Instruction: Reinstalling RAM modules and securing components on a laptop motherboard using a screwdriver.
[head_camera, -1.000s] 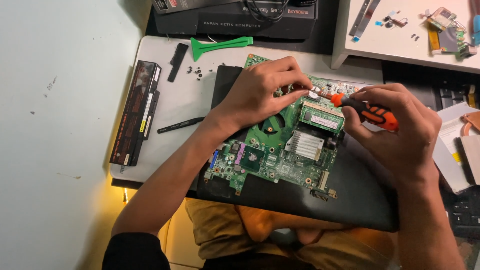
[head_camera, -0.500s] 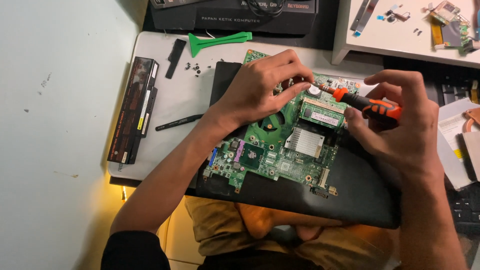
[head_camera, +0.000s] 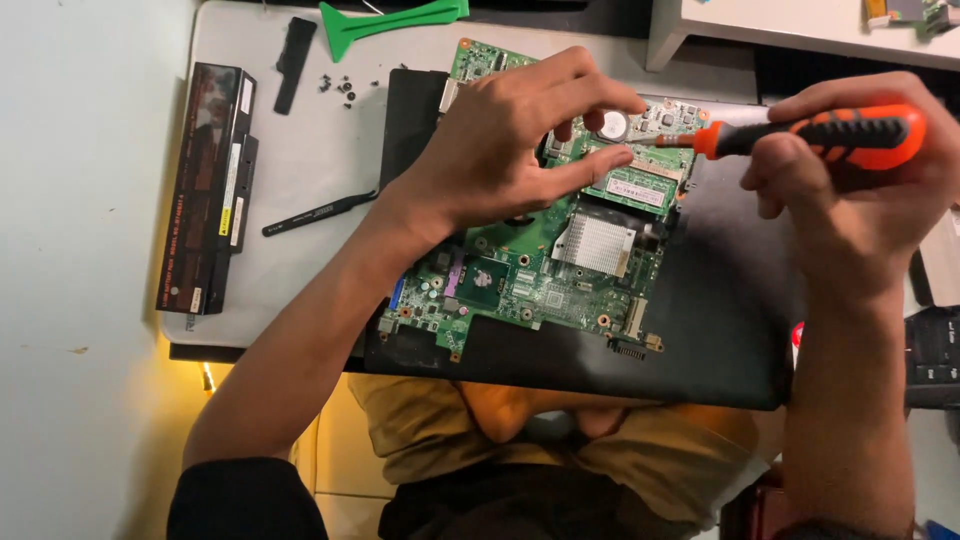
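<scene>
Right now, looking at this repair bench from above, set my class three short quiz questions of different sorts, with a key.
1. True or false: the right hand holds an orange and black screwdriver.
2. What does the left hand rest on? A) the green circuit board B) the black battery pack C) the green plastic pry tool
3. Name the thin black tool lying on the grey table between the battery pack and the board.

Key
1. True; its tip points at the round coin cell.
2. A
3. Black tweezers.
</scene>
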